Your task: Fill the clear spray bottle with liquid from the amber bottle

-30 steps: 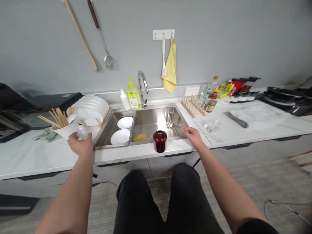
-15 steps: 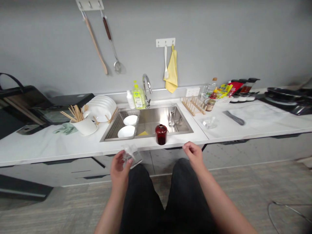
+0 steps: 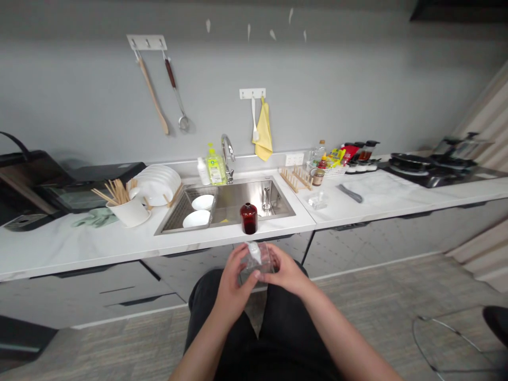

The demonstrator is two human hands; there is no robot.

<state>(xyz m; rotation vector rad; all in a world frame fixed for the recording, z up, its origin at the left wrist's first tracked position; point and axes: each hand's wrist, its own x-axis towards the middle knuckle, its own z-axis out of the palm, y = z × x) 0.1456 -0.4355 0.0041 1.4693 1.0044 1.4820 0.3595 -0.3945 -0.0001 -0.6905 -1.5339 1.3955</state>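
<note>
A clear plastic box [image 3: 260, 259] with a small white piece [image 3: 254, 251] in or on it is held in front of the counter, above my knees. My left hand [image 3: 237, 275] grips it from the left, thumb along the near side. From the right, my right hand [image 3: 286, 270] holds the same box, with its thumb close to the left one. What the white piece is, I cannot make out. Just beyond my hands, a dark red bottle [image 3: 248, 219] stands upright on the sink's front edge, with no cap or pump on its neck.
Behind the bottle lies a steel sink [image 3: 278, 214] with two white bowls [image 3: 197, 218] in a rack. Soap bottles [image 3: 215, 168] and a faucet [image 3: 227, 153] stand at its back. To the left is a chopstick holder [image 3: 129, 213]; a clear item [image 3: 318, 200] lies to the right.
The right hand has come across to the box, which only the left hand held before. The box has moved right, to the middle. My view has tilted up and turned right.
</note>
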